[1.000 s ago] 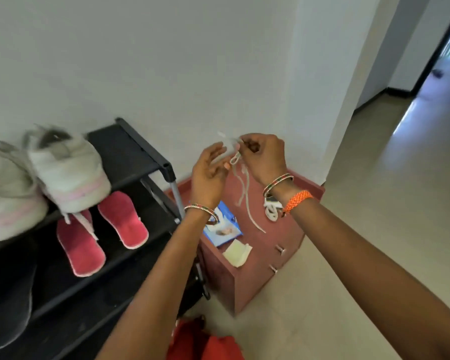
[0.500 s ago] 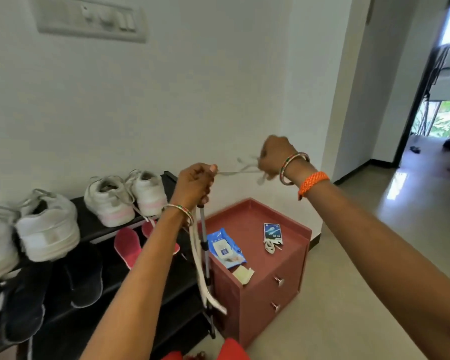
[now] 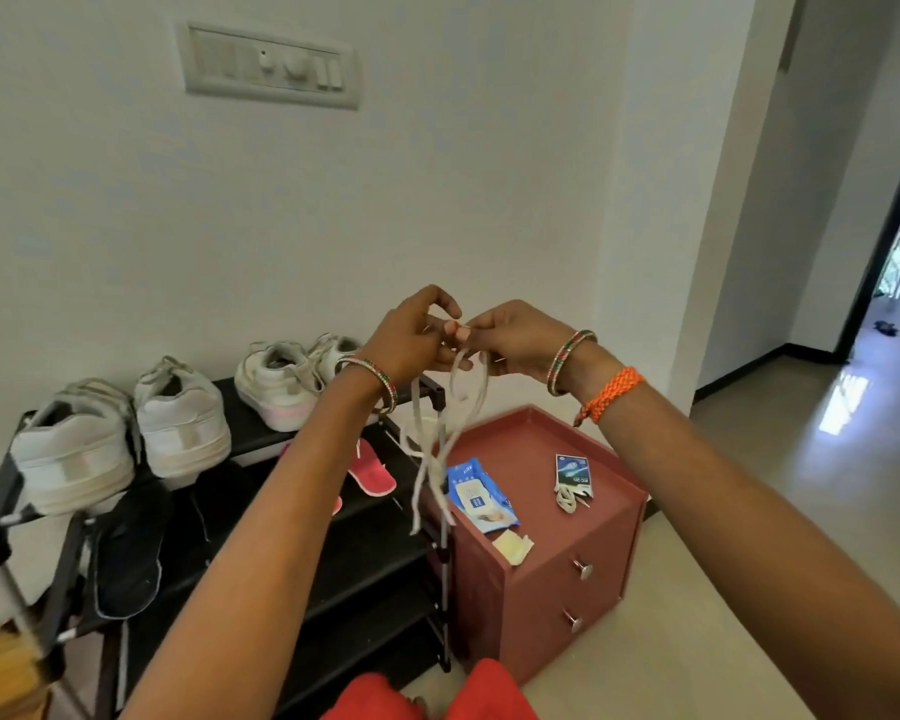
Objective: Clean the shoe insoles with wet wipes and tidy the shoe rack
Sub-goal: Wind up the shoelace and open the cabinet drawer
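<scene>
Left hand [image 3: 411, 337] and right hand [image 3: 515, 340], earlier apart, now meet; both pinch the white shoelace [image 3: 437, 444], now looped.

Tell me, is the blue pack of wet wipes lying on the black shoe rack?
No, the blue wipes pack lies on top of the red drawer cabinet, beside the shoe rack.

Your arms reach forward, hands raised and meeting fingertip to fingertip. Your left hand [image 3: 411, 337] and right hand [image 3: 515, 340] each pinch the lace [image 3: 468, 387], fingers curled, bangles on both wrists.
</scene>
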`<control>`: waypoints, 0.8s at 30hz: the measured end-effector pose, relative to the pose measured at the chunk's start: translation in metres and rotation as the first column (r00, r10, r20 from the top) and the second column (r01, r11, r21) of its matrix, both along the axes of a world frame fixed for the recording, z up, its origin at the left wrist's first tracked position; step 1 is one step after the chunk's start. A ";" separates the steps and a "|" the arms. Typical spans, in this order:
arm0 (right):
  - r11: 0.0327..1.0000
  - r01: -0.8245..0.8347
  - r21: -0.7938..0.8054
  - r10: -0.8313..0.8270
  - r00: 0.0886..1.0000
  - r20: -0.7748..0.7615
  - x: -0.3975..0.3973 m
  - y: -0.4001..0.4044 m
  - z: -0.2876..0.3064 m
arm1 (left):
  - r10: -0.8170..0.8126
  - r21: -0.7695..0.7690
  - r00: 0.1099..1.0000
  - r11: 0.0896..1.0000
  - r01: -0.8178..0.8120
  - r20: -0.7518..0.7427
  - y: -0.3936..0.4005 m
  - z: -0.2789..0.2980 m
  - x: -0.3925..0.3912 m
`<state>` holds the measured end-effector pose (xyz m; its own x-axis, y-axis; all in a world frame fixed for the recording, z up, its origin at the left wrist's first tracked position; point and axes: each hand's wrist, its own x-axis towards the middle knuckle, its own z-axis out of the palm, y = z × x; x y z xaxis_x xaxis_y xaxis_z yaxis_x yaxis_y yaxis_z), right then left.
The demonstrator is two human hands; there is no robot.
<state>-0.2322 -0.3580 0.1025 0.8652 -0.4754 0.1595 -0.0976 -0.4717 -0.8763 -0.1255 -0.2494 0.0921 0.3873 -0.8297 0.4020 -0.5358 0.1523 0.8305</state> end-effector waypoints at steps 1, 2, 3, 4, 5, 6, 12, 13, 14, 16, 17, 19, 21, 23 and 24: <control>0.995 0.041 -0.086 -0.039 0.999 0.029 0.002 -0.001 -0.002 | 0.027 0.007 1.000 1.000 -0.027 0.014 0.002 0.001 0.002; 0.988 0.070 -0.141 -0.061 0.996 0.062 0.003 -0.003 -0.005 | 0.038 0.023 0.999 0.999 -0.039 0.034 0.004 0.002 0.002; 0.984 0.091 -0.154 -0.080 0.994 0.081 0.004 -0.005 -0.008 | 0.047 0.047 0.997 0.998 -0.050 0.064 0.006 0.003 0.003; 0.983 0.115 -0.143 -0.104 0.991 0.086 0.005 -0.006 -0.010 | 0.070 0.070 0.991 0.994 -0.078 0.110 0.008 0.003 0.004; 0.973 0.157 -0.168 -0.148 0.987 0.064 0.004 -0.008 -0.013 | 0.109 0.087 0.981 0.988 -0.125 0.161 0.010 0.002 0.006; 0.942 0.207 -0.265 -0.214 0.977 0.002 0.003 -0.012 -0.016 | 0.149 0.090 0.968 0.981 -0.170 0.200 0.013 0.001 0.009; 0.624 -0.426 -0.655 -0.418 0.527 -0.740 -0.008 -0.037 -0.044 | 0.047 0.090 0.992 0.994 -0.057 0.114 0.026 0.003 0.024; 0.683 -0.381 -0.623 -0.328 0.602 -0.728 -0.007 -0.035 -0.044 | 0.012 0.103 0.995 0.994 -0.023 0.103 0.024 0.002 0.022; 0.780 -0.288 -0.555 -0.218 0.706 -0.673 -0.005 -0.032 -0.043 | -0.013 0.110 0.996 0.994 0.004 0.083 0.020 0.000 0.020; 0.961 -0.147 -0.234 0.021 0.884 -0.467 -0.001 -0.022 -0.040 | -0.036 0.101 0.999 0.994 0.037 -0.010 0.012 -0.006 0.015; 0.993 -0.119 -0.028 0.100 0.926 -0.364 0.001 -0.018 -0.038 | -0.032 0.082 0.997 0.996 0.037 -0.067 0.009 -0.009 0.012; 0.977 -0.115 0.179 0.164 0.942 -0.292 0.002 -0.014 -0.036 | -0.002 0.023 0.982 1.000 0.006 -0.189 0.003 -0.013 0.009; 0.979 -0.130 0.159 0.180 0.915 -0.360 0.002 -0.012 -0.035 | 0.009 -0.017 0.952 1.000 -0.015 -0.304 0.000 -0.016 0.009; 0.964 -0.180 0.197 0.239 0.911 -0.337 0.000 -0.013 -0.034 | 0.005 0.027 0.945 1.000 0.004 -0.327 -0.001 -0.019 0.010; 0.927 -0.220 0.303 0.298 0.924 -0.241 0.000 -0.014 -0.033 | 0.023 0.079 0.959 0.997 0.000 -0.281 -0.001 -0.020 0.010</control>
